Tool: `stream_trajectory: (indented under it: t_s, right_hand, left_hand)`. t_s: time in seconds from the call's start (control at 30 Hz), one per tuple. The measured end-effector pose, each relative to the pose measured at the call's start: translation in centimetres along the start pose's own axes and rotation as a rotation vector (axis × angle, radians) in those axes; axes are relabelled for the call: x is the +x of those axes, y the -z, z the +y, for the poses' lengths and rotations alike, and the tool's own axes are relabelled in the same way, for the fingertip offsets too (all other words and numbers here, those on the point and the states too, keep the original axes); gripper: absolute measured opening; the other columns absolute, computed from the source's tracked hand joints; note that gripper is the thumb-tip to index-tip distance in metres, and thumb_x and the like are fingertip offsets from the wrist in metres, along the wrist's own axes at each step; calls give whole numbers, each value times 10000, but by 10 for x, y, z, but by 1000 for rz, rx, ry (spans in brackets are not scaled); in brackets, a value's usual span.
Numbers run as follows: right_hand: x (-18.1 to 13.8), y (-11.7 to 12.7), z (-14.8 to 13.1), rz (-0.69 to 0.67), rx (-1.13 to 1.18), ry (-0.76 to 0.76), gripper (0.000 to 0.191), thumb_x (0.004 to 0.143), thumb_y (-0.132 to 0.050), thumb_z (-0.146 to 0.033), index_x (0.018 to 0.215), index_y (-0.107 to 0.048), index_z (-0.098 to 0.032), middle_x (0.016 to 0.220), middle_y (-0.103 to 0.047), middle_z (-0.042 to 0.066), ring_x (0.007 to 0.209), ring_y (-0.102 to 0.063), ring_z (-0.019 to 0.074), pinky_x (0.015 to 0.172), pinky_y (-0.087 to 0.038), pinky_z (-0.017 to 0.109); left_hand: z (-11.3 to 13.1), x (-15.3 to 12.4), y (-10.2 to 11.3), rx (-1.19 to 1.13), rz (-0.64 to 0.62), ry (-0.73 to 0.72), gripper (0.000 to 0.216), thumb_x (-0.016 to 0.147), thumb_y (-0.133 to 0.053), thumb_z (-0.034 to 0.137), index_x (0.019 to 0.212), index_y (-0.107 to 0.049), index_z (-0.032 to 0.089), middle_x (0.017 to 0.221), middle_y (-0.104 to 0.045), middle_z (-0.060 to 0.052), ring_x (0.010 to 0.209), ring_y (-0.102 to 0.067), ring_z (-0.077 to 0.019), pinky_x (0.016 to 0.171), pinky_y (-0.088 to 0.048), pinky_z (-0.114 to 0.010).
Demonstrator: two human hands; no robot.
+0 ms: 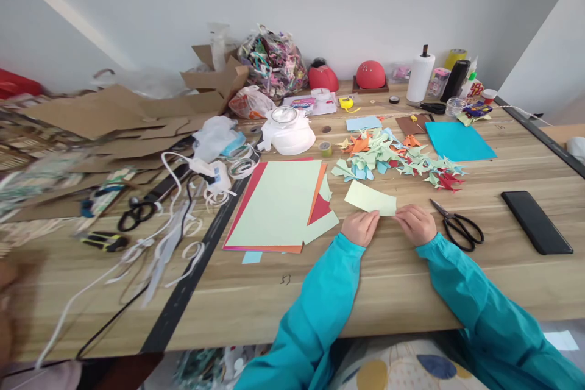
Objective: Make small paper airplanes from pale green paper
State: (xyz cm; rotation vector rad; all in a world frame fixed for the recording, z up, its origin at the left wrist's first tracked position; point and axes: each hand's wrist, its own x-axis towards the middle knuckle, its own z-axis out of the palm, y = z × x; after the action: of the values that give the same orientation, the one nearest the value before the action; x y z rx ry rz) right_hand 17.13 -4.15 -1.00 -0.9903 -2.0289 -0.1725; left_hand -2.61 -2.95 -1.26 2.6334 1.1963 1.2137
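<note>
A small pale green paper [369, 198] lies folded on the wooden table [393, 280]. My left hand [361, 227] pinches its near left edge with curled fingers. My right hand [415, 223] pinches the near right edge the same way. Both arms wear teal sleeves. Black scissors [458, 228] lie just right of my right hand. A stack of coloured paper sheets [278, 204], pale green on top, lies left of my left hand. A pile of folded paper shapes [397, 161] in green, orange, blue and red sits beyond the paper.
A black phone [535, 221] lies at the right. A blue sheet [457, 141], a white kettle-like pot [289, 131], a paper towel roll [420, 77] and two red domes stand farther back. Cardboard [114, 116], cables, tape and a second pair of scissors [137, 213] clutter the left.
</note>
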Motion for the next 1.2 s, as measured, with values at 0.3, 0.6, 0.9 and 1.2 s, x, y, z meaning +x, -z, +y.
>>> stream_trajectory:
  t_s: [0.3,0.6,0.9,1.2]
  right_hand:
    - [-2,6,12,20,180,-334,97,813,-558,-240,765,-629,-193,799,-683,72,754,-617,180,700,-507,317]
    - [-4,-4,20,35,772,-848,278,750,-610,-378,957,-627,-193,926,-671,66,795,-632,183,706,-518,335]
    - [-7,-3,19,-35,1052,-722,541,744,-646,-291,1257,-478,-306,1113,-587,63,729,-608,133,647,-517,297]
    - [-2,2,20,-91,937,-723,240,719,-675,-322,948,-691,-250,916,-654,43,798,-609,166,686,-516,303]
  left_hand:
    - [-3,5,21,-526,277,616,225,772,-592,339,746,-707,148,666,-684,-54,609,-615,-167,556,-470,-258]
    - [-7,3,22,-944,41,648,159,710,-580,247,721,-714,162,713,-685,-49,689,-590,-169,622,-447,-274]
    - [-8,6,21,-945,-113,730,223,674,-542,209,801,-716,153,588,-584,-10,524,-401,-99,520,-316,-234]
    - [-17,1,16,-1085,-167,833,566,530,-461,84,1054,-665,150,633,-637,5,519,-468,-95,500,-346,-210]
